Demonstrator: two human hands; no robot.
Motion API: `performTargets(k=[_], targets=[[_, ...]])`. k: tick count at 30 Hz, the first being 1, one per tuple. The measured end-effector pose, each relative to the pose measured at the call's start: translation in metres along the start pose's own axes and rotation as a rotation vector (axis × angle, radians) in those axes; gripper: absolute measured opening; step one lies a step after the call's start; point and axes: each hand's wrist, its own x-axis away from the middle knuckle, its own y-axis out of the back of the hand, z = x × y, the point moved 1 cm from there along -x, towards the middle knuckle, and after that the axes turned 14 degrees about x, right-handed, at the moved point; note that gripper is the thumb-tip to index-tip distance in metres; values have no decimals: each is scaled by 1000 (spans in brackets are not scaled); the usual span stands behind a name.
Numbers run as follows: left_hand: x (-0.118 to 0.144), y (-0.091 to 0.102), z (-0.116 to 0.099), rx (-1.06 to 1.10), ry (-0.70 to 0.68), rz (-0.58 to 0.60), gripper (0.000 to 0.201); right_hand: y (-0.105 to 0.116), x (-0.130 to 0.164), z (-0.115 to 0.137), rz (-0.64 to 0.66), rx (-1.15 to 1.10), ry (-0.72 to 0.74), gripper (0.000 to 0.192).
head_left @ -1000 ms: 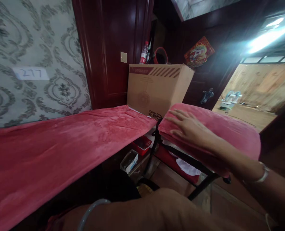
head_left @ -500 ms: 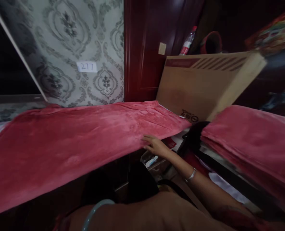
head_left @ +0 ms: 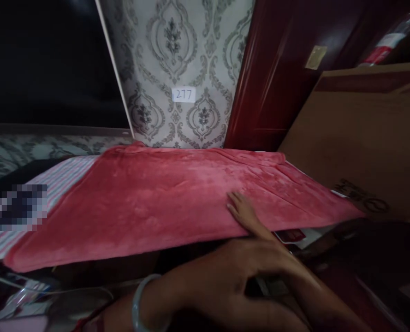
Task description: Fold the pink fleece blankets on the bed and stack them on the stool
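red fleece cloth [head_left: 163, 203] runs lengthwise left to right; my right hand [head_left: 243, 213] lies flat on it, left hand [head_left: 246, 272] loosely curled, blurred, grasping nothing.

The person's right hand [head_left: 243, 213] reaches forward from the lower right, palm down, fingers [head_left: 233, 201] stretched out flat and close together, the forearm running back toward the bottom edge. The left hand [head_left: 246, 265] hangs low in the foreground, its back to the camera, fingers loosely curled and pointing right, a pale bangle round the wrist; it holds nothing that shows
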Motion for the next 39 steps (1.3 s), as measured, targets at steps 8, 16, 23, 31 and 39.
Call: performTargets(k=[8,16,23,31,39], targets=[[49,140,140,-774,720,-384,62,-6,11,9,93,145,-9,50],[113,206,171,-1058,1083,-563,64,-7,12,8,57,141,-1,50],[118,203,176,-1090,1089,-563,65,-13,14,4,11,151,17,51],[123,206,178,-1065,1066,-619,68,-17,19,1,32,177,17,53],[125,207,180,-1064,1043,-694,63,-9,17,2,81,149,-25,51]])
